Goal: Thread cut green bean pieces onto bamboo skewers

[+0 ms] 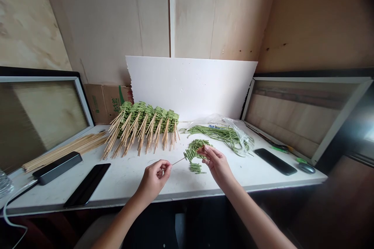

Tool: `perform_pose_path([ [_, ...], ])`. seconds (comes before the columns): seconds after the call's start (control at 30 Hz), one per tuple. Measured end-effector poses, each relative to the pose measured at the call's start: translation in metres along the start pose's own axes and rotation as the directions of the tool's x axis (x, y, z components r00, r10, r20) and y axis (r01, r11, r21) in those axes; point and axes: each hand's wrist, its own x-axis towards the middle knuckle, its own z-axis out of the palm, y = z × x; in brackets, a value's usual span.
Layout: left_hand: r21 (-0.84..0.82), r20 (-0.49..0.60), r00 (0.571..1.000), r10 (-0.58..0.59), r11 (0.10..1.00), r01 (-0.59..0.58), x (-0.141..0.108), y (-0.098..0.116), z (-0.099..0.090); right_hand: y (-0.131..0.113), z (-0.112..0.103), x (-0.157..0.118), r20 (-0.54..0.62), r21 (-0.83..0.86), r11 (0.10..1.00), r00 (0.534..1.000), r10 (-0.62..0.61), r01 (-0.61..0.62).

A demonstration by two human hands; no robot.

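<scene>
bag point(244, 139) partly covers long beans point(210, 131); left hand point(154, 177) pinches skewer point(178, 161); right hand's point(217, 164) grip, i cannot tell.

Two bare arms reach forward from the lower edge of the view and converge, the left forearm point(128, 212) slanting up to the right and the right forearm point(254, 214) slanting up to the left. The left grip point(156, 173) is curled inward, thumb and forefinger meeting in a pinch and the other fingers folded behind. Slightly higher and well apart from it, the right grip point(215, 162) points leftward, its thumb and foremost fingers drawn together at the tips.
</scene>
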Motion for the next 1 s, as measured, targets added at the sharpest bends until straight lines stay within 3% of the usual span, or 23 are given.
perform_pose_path([
  [0.67,0.008,0.014,1.0,0.003,1.0,-0.003,-0.0014,0.0007,-0.0005,0.0012,-0.0033,0.004,-0.042,-0.062,0.996,0.997,-0.061,0.059],
  [1.0,0.034,0.027,0.998,0.055,0.998,-0.056,-0.0018,0.006,-0.0078,-0.0075,-0.0078,0.0011,0.038,-0.205,0.967,0.989,-0.144,0.149],
])
